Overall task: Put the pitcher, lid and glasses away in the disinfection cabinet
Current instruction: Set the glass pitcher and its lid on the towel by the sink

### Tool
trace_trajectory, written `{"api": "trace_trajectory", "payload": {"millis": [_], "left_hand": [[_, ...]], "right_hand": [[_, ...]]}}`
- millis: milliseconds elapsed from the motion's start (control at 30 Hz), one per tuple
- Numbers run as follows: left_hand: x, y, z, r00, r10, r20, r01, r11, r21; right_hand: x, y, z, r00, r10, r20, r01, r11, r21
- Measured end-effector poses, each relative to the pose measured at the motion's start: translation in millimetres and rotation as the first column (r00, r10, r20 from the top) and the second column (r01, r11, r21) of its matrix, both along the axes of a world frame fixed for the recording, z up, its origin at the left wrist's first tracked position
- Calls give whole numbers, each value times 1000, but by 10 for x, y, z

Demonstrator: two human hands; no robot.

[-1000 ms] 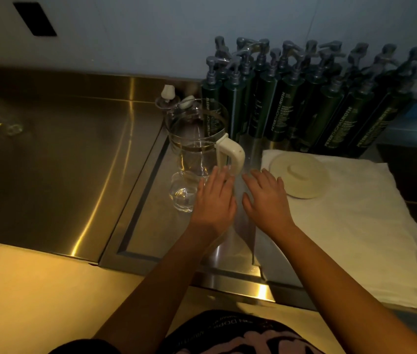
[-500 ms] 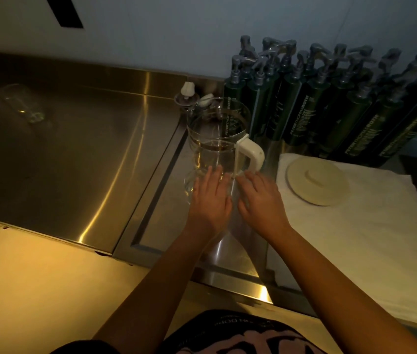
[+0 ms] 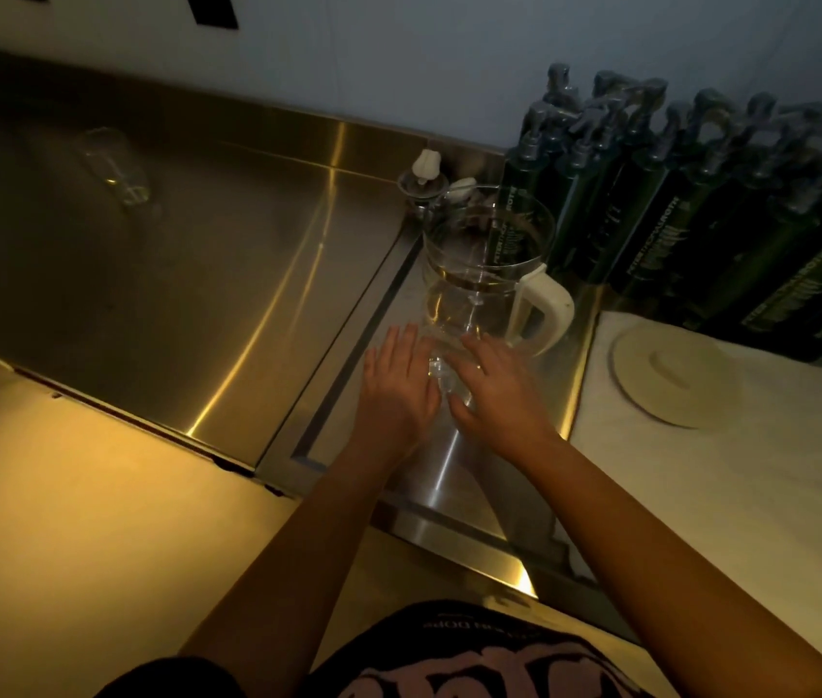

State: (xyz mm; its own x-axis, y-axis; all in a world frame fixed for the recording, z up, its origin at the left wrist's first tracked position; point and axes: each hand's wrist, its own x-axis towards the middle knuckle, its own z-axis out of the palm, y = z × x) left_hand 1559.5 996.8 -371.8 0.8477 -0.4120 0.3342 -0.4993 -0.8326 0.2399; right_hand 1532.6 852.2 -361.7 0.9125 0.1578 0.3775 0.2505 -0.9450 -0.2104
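Glass (image 3: 445,377) stands on the steel surface (image 3: 197,294) just before the pitcher (image 3: 487,274), left grip (image 3: 398,390) and right grip (image 3: 499,395) flanking it, both released, fingers straight, lid (image 3: 670,375) on the cloth (image 3: 726,496) at right.

Dark green pump bottles (image 3: 701,219) stand in rows at rear R, against wall. White cloth (image 3: 726,536) lies flat on steel counter (image 3: 187,294), just in front of bottles.
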Motion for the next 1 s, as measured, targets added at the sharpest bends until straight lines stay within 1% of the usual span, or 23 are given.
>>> {"api": "trace_trajectory", "payload": {"millis": [67,233,433,600,700,833,1000], "left_hand": [[8,42,-3,999,26,-22,-26,999,-18],[-16,119,-8,995,44,-88,-50,997,-66],[-28,185,-14,993,53,-106,-62,995,-81],[-48,215,-15,991,54,-119,-65,994,-86],[-73,216,0,990,47,-131,-61,993,-100],[-94,228,29,989,43,-138,-58,992,-112],[-103,233,56,990,41,-139,-56,992,-111]], "right_hand": [[24,30,-29,999,32,31,-32,999,-26],[75,74,-109,997,79,14,-78,994,-75],[104,121,-158,988,144,59,-141,989,-44],[145,128,-204,990,131,49,-129,990,-50],[176,132,-235,992,115,53,-110,990,-91],[184,153,-183,993,120,2,-119,987,-106],[198,164,-155,989,120,-85,-125,991,-52]]}}
